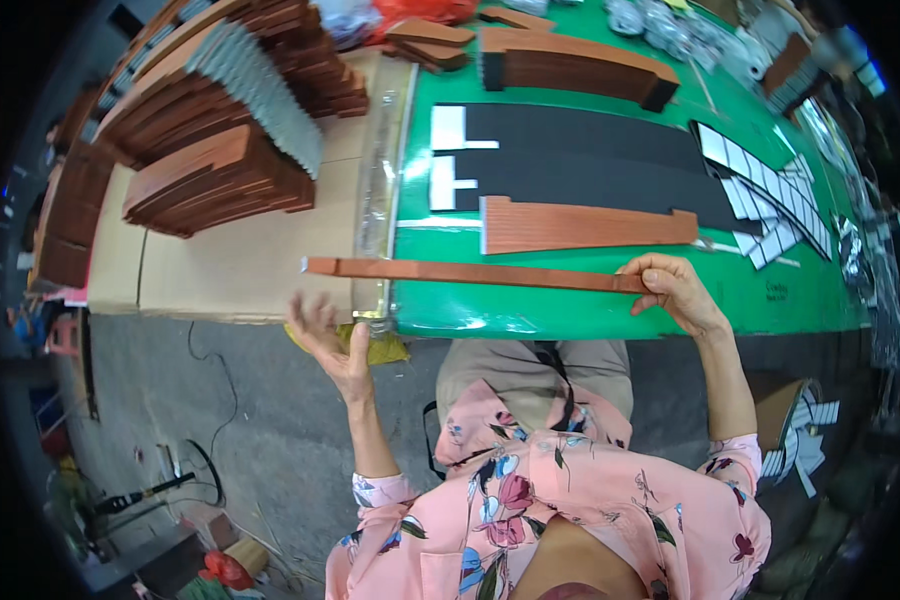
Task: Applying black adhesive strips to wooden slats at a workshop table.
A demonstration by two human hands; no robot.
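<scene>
Right hand pinches the three o'clock end of a long, thin reddish-brown wooden strip lying level across the green table, while left hand hovers open-fingered, empty, beneath its nine o'clock end, apparently ready to support it.

Bare green bench lay along the near edge, under the long brown strip that the right hand held across it. Beyond the strip, a wood-grain panel and 2 black sheets covered the middle. Stacks of brown pieces crowded the cardboard at the left, whose near part was bare. The left hand hung open off the bench edge, above the floor.
</scene>
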